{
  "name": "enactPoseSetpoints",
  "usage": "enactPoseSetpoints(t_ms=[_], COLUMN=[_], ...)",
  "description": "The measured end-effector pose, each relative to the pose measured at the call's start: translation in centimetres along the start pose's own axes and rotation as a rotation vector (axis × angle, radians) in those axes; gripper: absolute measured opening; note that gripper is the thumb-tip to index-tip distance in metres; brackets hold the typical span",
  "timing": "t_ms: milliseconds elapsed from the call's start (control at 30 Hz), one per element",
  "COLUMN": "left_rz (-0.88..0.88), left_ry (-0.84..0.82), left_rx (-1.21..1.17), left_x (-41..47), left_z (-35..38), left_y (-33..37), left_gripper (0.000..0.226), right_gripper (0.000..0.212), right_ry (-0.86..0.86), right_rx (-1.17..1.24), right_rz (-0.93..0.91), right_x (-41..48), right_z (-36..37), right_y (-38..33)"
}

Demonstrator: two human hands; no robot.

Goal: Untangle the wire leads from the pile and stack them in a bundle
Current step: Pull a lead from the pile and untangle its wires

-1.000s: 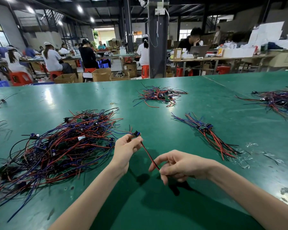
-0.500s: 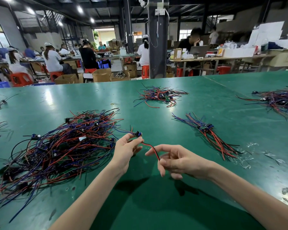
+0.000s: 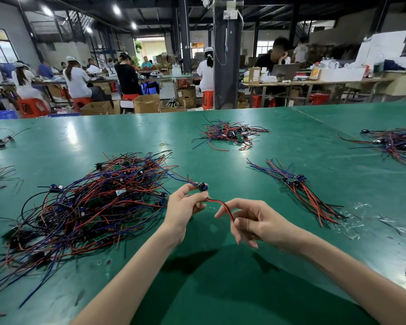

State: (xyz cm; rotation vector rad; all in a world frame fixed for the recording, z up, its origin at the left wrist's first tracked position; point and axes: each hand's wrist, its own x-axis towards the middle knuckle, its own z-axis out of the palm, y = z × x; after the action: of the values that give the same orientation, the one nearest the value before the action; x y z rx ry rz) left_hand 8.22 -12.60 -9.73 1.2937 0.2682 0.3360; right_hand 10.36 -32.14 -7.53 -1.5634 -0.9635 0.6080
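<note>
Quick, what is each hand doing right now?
The left hand pinches the wire lead at its component end.
The right hand pinches the same wire lead farther along.

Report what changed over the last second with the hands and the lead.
The right hand rose slightly and its index finger straightened; it still pinches the red-black lead, which went from taut to a slack arch. The left hand still pinches its component end. The pile and the bundle lie unchanged.

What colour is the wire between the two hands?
The wire is red with black running alongside, seen best in the head view.
</note>
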Motion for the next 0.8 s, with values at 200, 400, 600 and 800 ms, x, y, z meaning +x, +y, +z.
enactPoseSetpoints(t_ms=[200, 400, 600, 800], left_rz=[-0.013, -0.022, -0.024, 0.003], left_ry=[0.003, 0.000, 0.019, -0.107], left_rx=[0.049, 0.095, -0.114, -0.171], left_x=[0.0, -0.1, -0.2, -0.9], left_z=[0.0, 0.2, -0.1, 0.7], left_y=[-0.2, -0.2, 0.9, 1.7], left_gripper=[0.019, 0.017, 0.014, 0.012], right_gripper=[0.026, 0.032, 0.022, 0.022], right_ry=[-0.074, 0.006, -0.200, -0.126], right_rx=[0.014, 0.077, 0.124, 0.248], right_rz=[0.017, 0.010, 0.394, 0.588], right_x=[-0.1, 0.1, 0.3, 0.7], right_z=[0.0, -0.5, -1.6, -2.0], right_y=[0.2, 0.5, 0.7, 1.0])
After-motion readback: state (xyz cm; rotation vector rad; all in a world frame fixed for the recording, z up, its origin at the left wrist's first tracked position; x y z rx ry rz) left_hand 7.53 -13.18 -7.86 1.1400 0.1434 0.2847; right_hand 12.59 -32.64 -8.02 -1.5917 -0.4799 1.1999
